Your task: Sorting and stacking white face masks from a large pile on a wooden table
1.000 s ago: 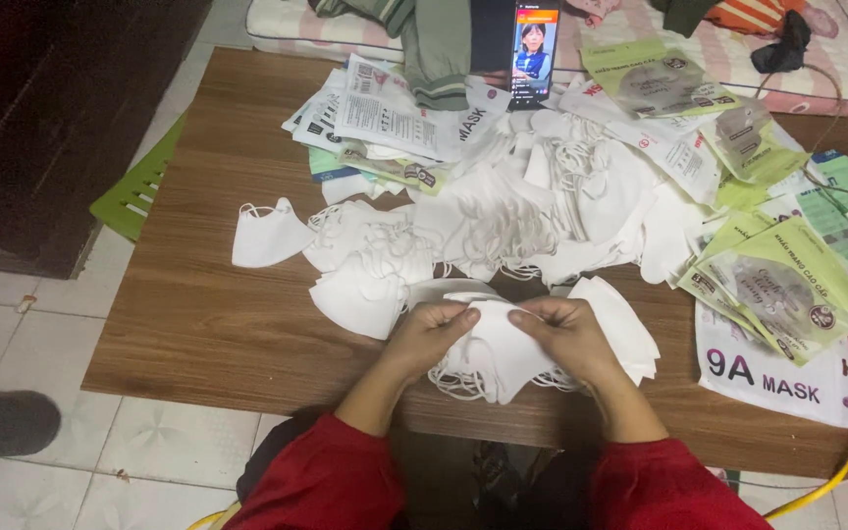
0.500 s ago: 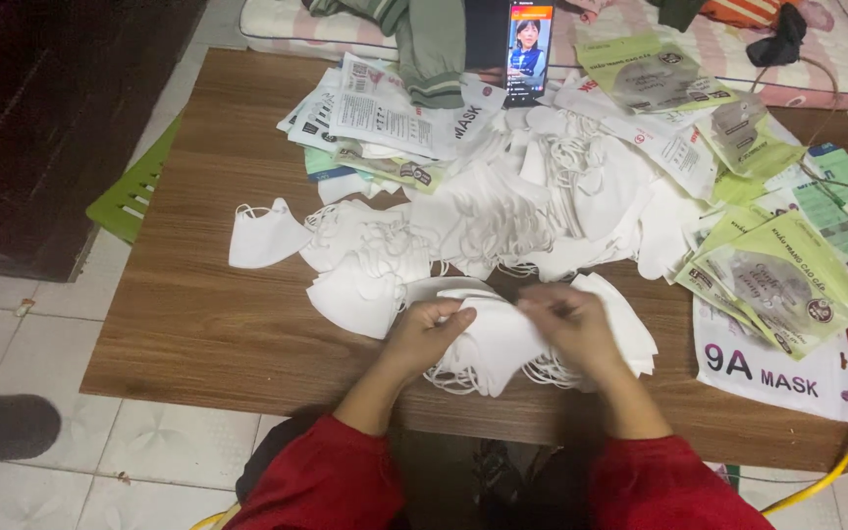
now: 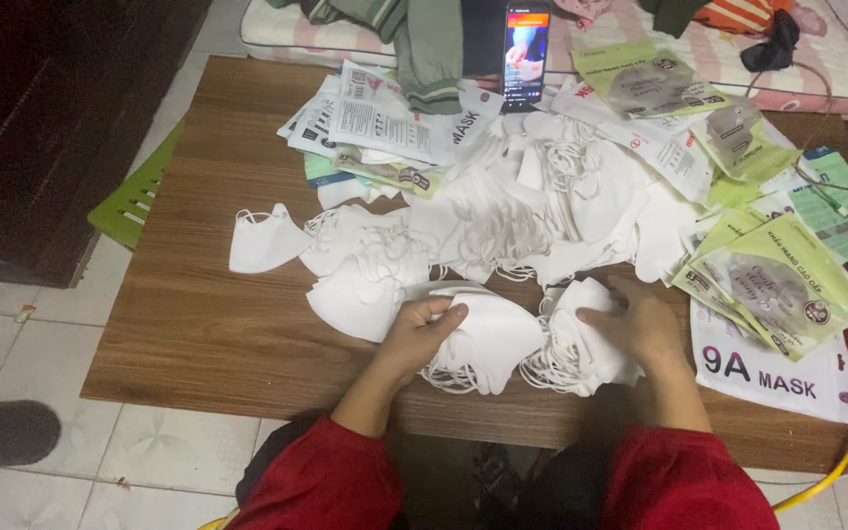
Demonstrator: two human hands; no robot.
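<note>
My left hand (image 3: 422,332) grips one stack of white masks (image 3: 488,339) at the bench's (image 3: 198,324) near edge. My right hand (image 3: 640,329) lies flat, fingers spread, on a second stack (image 3: 571,348) just beside it. A loose mask heap (image 3: 503,216) lies behind.

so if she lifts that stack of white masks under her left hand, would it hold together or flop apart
Probably flop: the stack of white masks is thin folded fabric, already fanned unevenly under the left hand. Likely very light, so it would slide easily on the wooden table. The loose ear loops along its edge may snag neighbouring masks.
</note>
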